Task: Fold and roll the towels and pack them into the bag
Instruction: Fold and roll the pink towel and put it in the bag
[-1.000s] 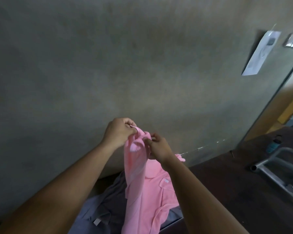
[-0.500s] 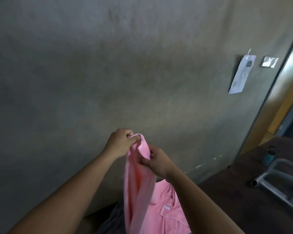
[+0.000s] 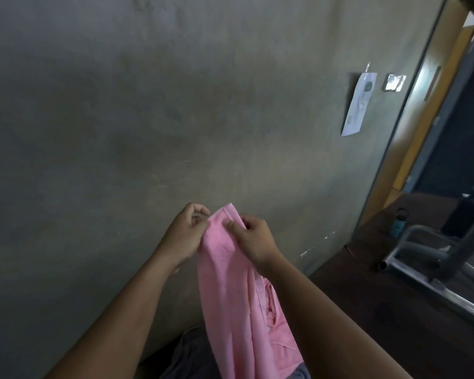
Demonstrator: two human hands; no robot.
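Note:
A pink towel (image 3: 230, 291) hangs in front of me, held up by its top edge. My left hand (image 3: 185, 233) pinches the top edge on the left side. Close beside it, my right hand (image 3: 253, 239) grips the same edge with thumb and fingers. The towel drapes down between my forearms. More pink cloth (image 3: 281, 332) lies bunched below it, and a grey cloth (image 3: 188, 359) shows at the bottom. No bag is in view.
A grey-green wall (image 3: 148, 119) fills most of the view, with a paper sheet (image 3: 359, 103) hanging on it. To the right are a dark floor (image 3: 367, 291), a metal frame (image 3: 427, 258), a blue bottle (image 3: 398, 222) and a doorway.
Both hands have lifted the towel higher and spread its top edge a little. The view has tilted upward, so less of the cloth pile below shows.

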